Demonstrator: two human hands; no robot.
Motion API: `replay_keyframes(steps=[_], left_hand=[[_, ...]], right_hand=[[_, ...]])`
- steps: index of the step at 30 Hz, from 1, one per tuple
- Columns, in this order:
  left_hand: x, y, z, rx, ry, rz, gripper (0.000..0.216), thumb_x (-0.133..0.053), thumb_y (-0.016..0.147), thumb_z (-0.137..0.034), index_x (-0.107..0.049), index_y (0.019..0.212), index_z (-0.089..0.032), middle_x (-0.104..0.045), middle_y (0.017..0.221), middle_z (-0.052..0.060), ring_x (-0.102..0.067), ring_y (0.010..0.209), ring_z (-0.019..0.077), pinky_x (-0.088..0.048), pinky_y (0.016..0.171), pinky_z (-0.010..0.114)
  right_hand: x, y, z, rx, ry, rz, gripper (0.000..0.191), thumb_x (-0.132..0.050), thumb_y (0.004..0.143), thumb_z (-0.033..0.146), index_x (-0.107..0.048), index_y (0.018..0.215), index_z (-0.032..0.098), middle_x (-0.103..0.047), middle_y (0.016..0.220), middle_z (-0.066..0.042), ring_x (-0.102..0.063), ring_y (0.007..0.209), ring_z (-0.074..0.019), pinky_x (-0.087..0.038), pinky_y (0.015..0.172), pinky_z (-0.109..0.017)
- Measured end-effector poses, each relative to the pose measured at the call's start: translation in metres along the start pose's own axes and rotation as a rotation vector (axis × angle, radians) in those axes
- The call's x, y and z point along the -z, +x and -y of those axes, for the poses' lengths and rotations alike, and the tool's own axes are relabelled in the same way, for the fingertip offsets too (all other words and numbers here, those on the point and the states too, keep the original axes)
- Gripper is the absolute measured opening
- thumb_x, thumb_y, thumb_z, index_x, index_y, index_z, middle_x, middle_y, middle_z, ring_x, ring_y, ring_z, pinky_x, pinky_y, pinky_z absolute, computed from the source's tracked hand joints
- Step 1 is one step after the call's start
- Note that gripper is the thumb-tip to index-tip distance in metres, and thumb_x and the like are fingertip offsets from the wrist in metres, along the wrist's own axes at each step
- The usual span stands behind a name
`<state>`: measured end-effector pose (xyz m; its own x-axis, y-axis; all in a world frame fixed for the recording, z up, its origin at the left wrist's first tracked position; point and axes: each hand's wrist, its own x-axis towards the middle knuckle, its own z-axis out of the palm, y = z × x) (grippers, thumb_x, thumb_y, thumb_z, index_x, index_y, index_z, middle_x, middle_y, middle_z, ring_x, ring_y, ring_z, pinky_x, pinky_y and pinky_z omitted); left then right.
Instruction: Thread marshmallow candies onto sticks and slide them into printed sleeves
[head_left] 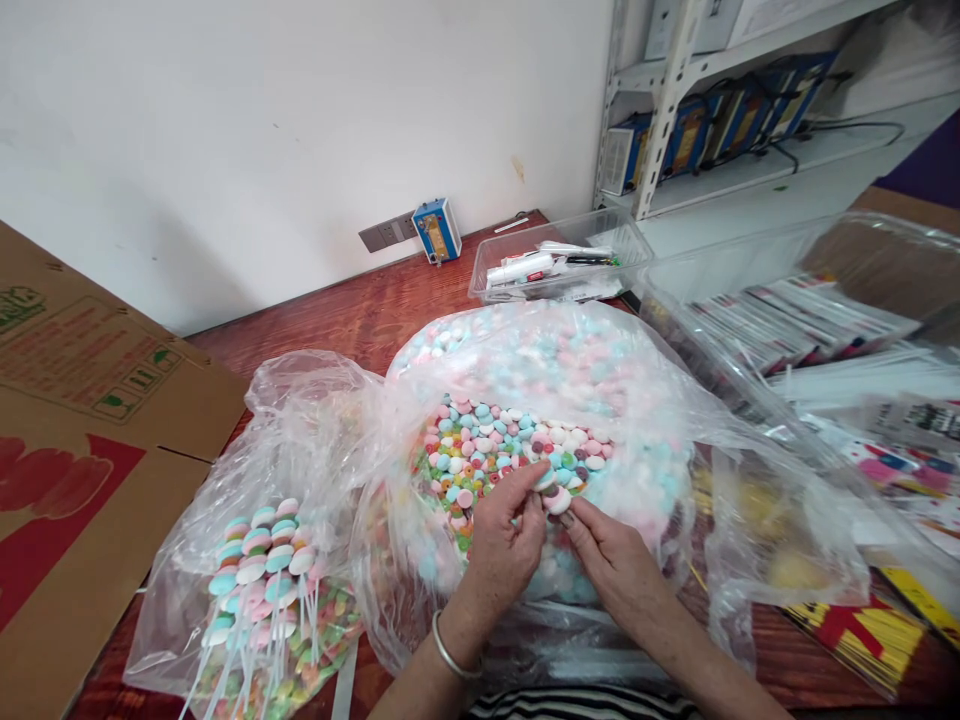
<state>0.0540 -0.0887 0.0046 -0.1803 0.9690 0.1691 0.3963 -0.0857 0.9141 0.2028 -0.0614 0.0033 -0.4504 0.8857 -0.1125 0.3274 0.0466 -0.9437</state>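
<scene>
Over an open clear plastic bag (pixel 645 400), my left hand (pixel 510 530) and my right hand (pixel 615 560) meet at a small stack of candies (pixel 556 497). Blue, white and pink discs show in the stack. Left thumb and fingers pinch it from one side; the right thumb and fingertips close on its lower end, where any stick is hidden. Loose pastel candies (pixel 480 440) and small coloured rings fill the bag below. At the left, several candy lollipops (pixel 262 560) with white sticks lie on another plastic bag (pixel 315 400) holding coloured gummies (pixel 330 620).
A cardboard box (pixel 90 350) stands at the left. Behind the candy are a clear tub (pixel 487 280) of tubes and a blue device (pixel 436 232) by the wall. A larger clear bin (pixel 720 370) with packets and a metal shelf (pixel 660 130) are at the right.
</scene>
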Motion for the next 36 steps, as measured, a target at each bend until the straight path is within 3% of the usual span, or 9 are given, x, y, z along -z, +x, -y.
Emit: replay_keyframes(steps=[3, 8, 11, 15, 21, 25, 29, 33, 36], left_hand=[[0.019, -0.003, 0.014, -0.030, 0.166, -0.060, 0.047, -0.046, 0.093, -0.022, -0.047, 0.140, -0.024, -0.070, 0.115, 0.008, -0.068, 0.089, 0.0166, -0.055, 0.078, 0.028], [0.079, 0.017, 0.036, -0.086, 0.761, -0.248, 0.032, -0.043, 0.092, -0.015, -0.067, 0.112, -0.022, -0.069, 0.106, 0.009, -0.062, 0.101, 0.0231, -0.049, 0.089, 0.037], [0.103, 0.034, 0.044, -0.035, 0.925, -0.202, 0.031, -0.044, 0.092, -0.015, -0.067, 0.111, -0.021, -0.067, 0.106, 0.010, -0.062, 0.097, 0.0231, -0.049, 0.085, 0.035], [0.112, 0.047, 0.047, 0.031, 0.969, -0.084, 0.029, -0.044, 0.092, -0.015, -0.069, 0.104, -0.023, -0.066, 0.106, 0.008, -0.063, 0.091, 0.0209, -0.048, 0.081, 0.031], [0.111, 0.044, 0.046, 0.095, 0.766, -0.182, 0.019, -0.049, 0.090, -0.023, -0.066, 0.098, -0.022, -0.069, 0.100, 0.007, -0.064, 0.086, 0.0210, -0.048, 0.079, 0.033], [0.108, 0.043, 0.045, 0.219, 0.278, -0.308, 0.017, -0.061, 0.082, -0.033, -0.063, 0.092, -0.019, -0.070, 0.087, 0.004, -0.065, 0.077, 0.0179, -0.049, 0.068, 0.028], [0.105, 0.045, 0.042, 0.365, -0.155, -0.271, 0.033, -0.072, 0.071, -0.042, -0.061, 0.091, -0.018, -0.066, 0.077, 0.000, -0.056, 0.058, 0.0113, -0.044, 0.049, 0.021], [0.104, 0.042, 0.036, 0.391, -0.212, -0.175, 0.030, -0.071, 0.073, -0.041, -0.065, 0.090, -0.017, -0.062, 0.072, -0.002, -0.051, 0.055, 0.0094, -0.040, 0.048, 0.020], [0.105, 0.038, 0.030, 0.351, 0.012, -0.019, 0.024, -0.070, 0.075, -0.037, -0.069, 0.087, -0.017, -0.064, 0.070, -0.001, -0.056, 0.060, 0.0121, -0.042, 0.054, 0.022]], right_hand=[[0.001, 0.002, -0.008, 0.032, -0.117, -0.048, 0.035, -0.038, 0.094, 0.044, -0.046, 0.068, 0.022, -0.048, 0.061, 0.003, -0.047, 0.059, -0.0146, -0.035, 0.056, -0.025], [0.004, 0.000, -0.012, -0.003, -0.158, -0.044, 0.038, -0.038, 0.093, 0.045, -0.039, 0.063, 0.023, -0.039, 0.056, 0.005, -0.042, 0.054, -0.0135, -0.030, 0.052, -0.024], [0.003, 0.000, -0.010, -0.002, -0.174, -0.024, 0.037, -0.037, 0.093, 0.045, -0.040, 0.064, 0.023, -0.040, 0.057, 0.005, -0.042, 0.054, -0.0135, -0.030, 0.052, -0.024], [0.003, 0.002, -0.010, 0.005, -0.184, -0.010, 0.035, -0.036, 0.093, 0.043, -0.042, 0.065, 0.023, -0.042, 0.058, 0.004, -0.043, 0.056, -0.0139, -0.031, 0.053, -0.024], [0.002, 0.003, -0.009, 0.018, -0.236, 0.015, 0.032, -0.036, 0.093, 0.038, -0.043, 0.066, 0.022, -0.047, 0.059, 0.003, -0.048, 0.058, -0.0150, -0.031, 0.055, -0.025], [-0.002, 0.006, -0.002, 0.044, -0.251, 0.062, 0.031, -0.036, 0.093, 0.035, -0.044, 0.066, 0.022, -0.051, 0.062, 0.002, -0.051, 0.060, -0.0155, -0.032, 0.057, -0.025], [-0.005, 0.007, 0.001, 0.056, -0.267, 0.075, 0.031, -0.037, 0.093, 0.034, -0.043, 0.065, 0.022, -0.050, 0.061, 0.003, -0.050, 0.059, -0.0151, -0.032, 0.056, -0.025], [-0.005, 0.006, -0.001, 0.040, -0.272, 0.086, 0.031, -0.037, 0.093, 0.035, -0.042, 0.065, 0.022, -0.050, 0.061, 0.003, -0.051, 0.060, -0.0152, -0.032, 0.057, -0.025], [-0.005, 0.007, -0.002, 0.038, -0.274, 0.090, 0.031, -0.037, 0.093, 0.035, -0.041, 0.065, 0.022, -0.051, 0.062, 0.003, -0.052, 0.061, -0.0154, -0.032, 0.057, -0.025]])
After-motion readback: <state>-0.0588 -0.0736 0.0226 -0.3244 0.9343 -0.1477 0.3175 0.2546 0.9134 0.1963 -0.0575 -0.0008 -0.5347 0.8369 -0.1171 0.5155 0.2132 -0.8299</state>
